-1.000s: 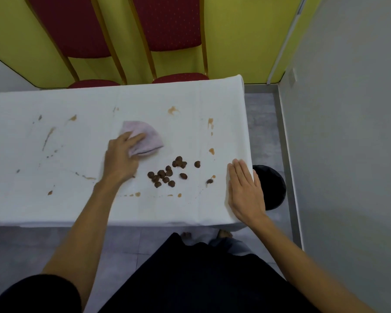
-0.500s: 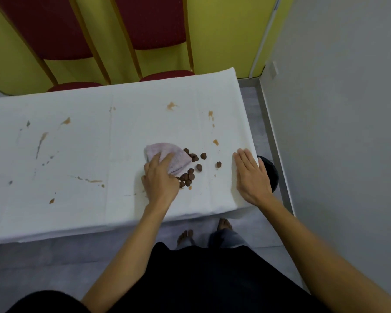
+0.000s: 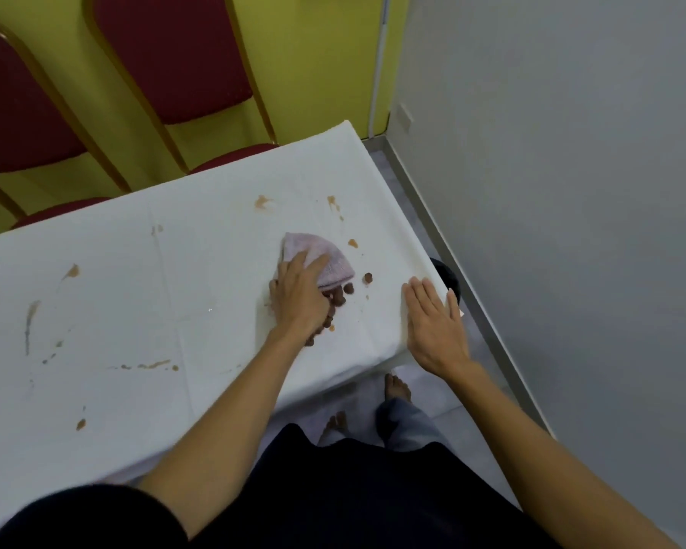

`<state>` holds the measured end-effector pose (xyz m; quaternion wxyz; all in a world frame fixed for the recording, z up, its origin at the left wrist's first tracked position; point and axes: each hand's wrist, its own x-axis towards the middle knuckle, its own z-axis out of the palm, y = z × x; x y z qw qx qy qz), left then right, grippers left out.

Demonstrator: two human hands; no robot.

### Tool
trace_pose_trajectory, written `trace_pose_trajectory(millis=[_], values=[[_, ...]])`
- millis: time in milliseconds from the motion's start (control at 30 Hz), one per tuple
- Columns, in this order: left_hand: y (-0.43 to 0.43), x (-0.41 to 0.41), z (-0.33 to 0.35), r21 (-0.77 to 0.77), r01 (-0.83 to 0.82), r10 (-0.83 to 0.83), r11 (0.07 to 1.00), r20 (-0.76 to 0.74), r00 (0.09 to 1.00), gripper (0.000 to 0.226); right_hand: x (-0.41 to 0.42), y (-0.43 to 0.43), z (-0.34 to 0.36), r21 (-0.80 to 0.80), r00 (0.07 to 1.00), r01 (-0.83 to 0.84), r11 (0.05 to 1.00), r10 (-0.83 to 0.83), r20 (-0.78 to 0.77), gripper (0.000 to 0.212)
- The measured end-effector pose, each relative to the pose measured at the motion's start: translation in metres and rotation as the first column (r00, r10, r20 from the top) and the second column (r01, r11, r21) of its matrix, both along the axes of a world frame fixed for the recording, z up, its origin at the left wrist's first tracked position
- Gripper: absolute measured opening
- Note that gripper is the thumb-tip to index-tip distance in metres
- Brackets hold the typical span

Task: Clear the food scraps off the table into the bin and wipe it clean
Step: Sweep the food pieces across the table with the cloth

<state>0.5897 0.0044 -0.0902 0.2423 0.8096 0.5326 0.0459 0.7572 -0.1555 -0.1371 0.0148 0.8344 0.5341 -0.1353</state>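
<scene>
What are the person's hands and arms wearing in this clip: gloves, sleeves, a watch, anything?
No gloves: the left hand and right hand are bare, with no ring, watch or bracelet visible. Both forearms are uncovered. A short dark sleeve shows at the left upper arm; the right arm leaves the frame before any sleeve appears.

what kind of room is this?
Probably a banquet or function room: red padded chairs with gold frames against a yellow wall, a table under a stained white cloth, and a black bin beside it.

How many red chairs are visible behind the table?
2. One chair stands at the far left, one chair right of it; both behind the table. More may be out of view.
</scene>
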Motion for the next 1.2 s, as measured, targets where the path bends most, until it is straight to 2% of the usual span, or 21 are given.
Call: trace_pose_trajectory(millis=[100,233,333,467,700,800,900,1033,1100,1200], values=[[-0.013,-0.009,0.004,-0.002,0.020,-0.020,1.000,0.012,1.000,0.077,-0.012,-0.004,0.005,0.024,0.999,0.049,0.999,-0.048,-0.022,0.060],[0.011,0.011,0.021,0.013,0.030,-0.031,0.999,0.091,0.995,0.074,-0.027,-0.015,0.009,0.000,0.996,0.088,0.996,-0.088,-0.024,0.064],[0.023,0.043,0.030,0.067,0.157,-0.161,0.985,0.067,0.985,0.072,-0.033,-0.020,0.011,0.008,0.994,0.109,0.994,-0.108,-0.022,0.065],[0.020,0.055,0.016,0.051,0.409,-0.408,0.911,-0.024,0.913,0.071,-0.035,-0.018,0.010,-0.012,0.992,0.123,0.992,-0.123,-0.024,0.068],[0.009,0.008,0.001,0.046,0.486,-0.485,0.873,-0.037,0.874,0.069,-0.039,-0.016,0.008,-0.011,0.987,0.156,0.988,-0.156,-0.029,0.070],[0.014,-0.014,0.010,-0.012,0.440,-0.439,0.898,0.017,0.898,0.075,-0.039,-0.016,0.008,-0.017,0.989,0.148,0.989,-0.149,-0.027,0.070],[0.024,-0.031,0.016,-0.047,0.257,-0.248,0.965,0.139,0.959,0.073,-0.040,-0.015,0.006,-0.032,0.988,0.155,0.987,-0.155,-0.014,0.070],[0.033,-0.030,0.021,-0.049,0.076,-0.064,0.996,0.211,0.975,0.078,-0.040,-0.014,0.007,-0.031,0.988,0.153,0.988,-0.154,-0.016,0.065],[0.035,-0.018,0.021,-0.037,0.086,-0.076,0.996,0.216,0.974,0.077,-0.040,-0.015,0.009,-0.036,0.988,0.150,0.988,-0.151,-0.030,0.064],[0.032,0.005,0.017,-0.010,0.221,-0.218,0.975,0.126,0.968,0.077,-0.038,-0.015,0.011,-0.040,0.988,0.143,0.989,-0.144,-0.047,0.063]])
